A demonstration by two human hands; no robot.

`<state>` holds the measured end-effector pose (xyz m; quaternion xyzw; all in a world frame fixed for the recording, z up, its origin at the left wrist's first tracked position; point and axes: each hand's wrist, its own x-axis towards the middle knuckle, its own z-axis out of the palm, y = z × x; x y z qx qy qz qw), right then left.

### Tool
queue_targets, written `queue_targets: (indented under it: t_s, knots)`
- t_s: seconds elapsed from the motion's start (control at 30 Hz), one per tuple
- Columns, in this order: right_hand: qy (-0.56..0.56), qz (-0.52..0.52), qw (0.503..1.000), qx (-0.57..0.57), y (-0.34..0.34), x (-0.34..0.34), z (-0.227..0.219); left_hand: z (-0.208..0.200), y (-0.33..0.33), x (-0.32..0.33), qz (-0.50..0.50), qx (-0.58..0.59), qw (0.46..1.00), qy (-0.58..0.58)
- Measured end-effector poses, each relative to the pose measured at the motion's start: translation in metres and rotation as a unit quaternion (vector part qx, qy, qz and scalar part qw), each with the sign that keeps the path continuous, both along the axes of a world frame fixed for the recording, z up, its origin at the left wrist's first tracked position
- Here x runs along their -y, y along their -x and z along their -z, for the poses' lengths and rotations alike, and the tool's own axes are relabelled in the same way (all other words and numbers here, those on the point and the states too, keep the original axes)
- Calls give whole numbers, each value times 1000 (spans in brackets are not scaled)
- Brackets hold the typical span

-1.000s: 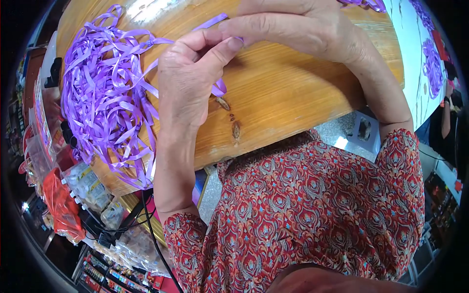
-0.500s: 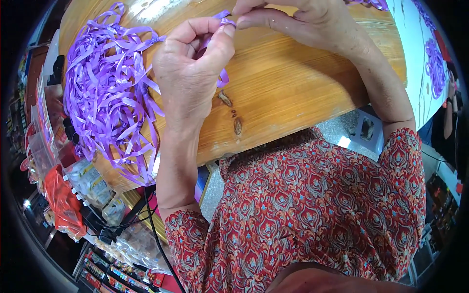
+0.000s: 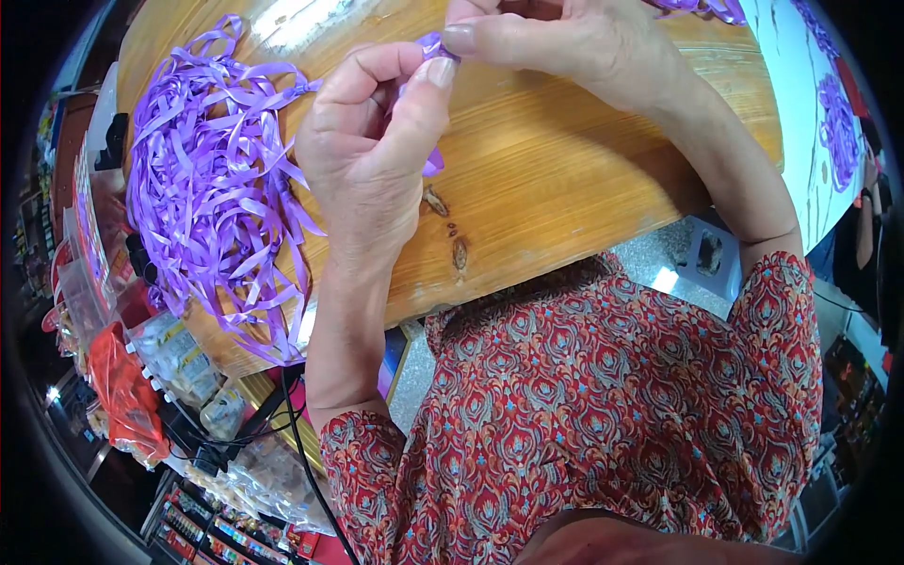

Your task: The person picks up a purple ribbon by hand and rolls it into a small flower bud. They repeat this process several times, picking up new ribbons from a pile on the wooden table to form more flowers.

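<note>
My left hand (image 3: 372, 141) pinches a purple ribbon (image 3: 431, 45) between thumb and forefinger, above the wooden table. A loose length of the same ribbon hangs below its thumb. Close against it, the thumb and fingers of my right hand (image 3: 556, 42) are pressed together at the ribbon's folded part. The right fingertips are partly cut off by the upper edge, so the ribbon's exact shape there is hidden. Left of my left hand lies a large tangled heap of purple ribbons (image 3: 212, 179), some strands reaching under that forearm.
The wooden table (image 3: 565, 179) has a curved near edge in front of my body. More purple ribbon (image 3: 838, 132) lies on a white surface (image 3: 786, 56) at the right. Plastic bags (image 3: 174, 348), a red bag (image 3: 122, 391) and a black cable (image 3: 306, 461) sit at the lower left.
My right hand has moved slightly down and left, closing in on the ribbon at my left fingertips. The left hand keeps its pinch.
</note>
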<state>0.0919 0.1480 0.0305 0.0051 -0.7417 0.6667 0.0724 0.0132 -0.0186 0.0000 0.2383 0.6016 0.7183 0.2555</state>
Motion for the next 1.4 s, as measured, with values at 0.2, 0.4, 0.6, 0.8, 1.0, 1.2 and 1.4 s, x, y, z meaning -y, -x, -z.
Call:
queue_targets:
  t_s: [0.2, 0.4, 0.6, 0.8, 1.0, 1.2, 1.4]
  knots:
    - [140, 23, 981, 133, 3, 3, 2, 10, 5, 0, 62, 103, 984, -134]
    - [119, 10, 986, 114, 5, 5, 7, 12, 7, 2, 69, 134, 976, -159]
    - [-264, 57, 877, -397, 19, -4, 27, 12, 9, 2, 55, 139, 978, -149]
    - [-304, 39, 829, -469, 23, -10, 31, 11, 7, 3, 58, 150, 974, -158]
    - [-176, 42, 961, -209, -4, 8, -5, 12, 9, 6, 69, 132, 976, -157]
    - [-195, 47, 954, -225, -6, 6, -5, 11, 8, 5, 64, 96, 984, -136]
    - [-195, 66, 956, -208, -7, 6, -7, 11, 7, 3, 59, 122, 980, -144]
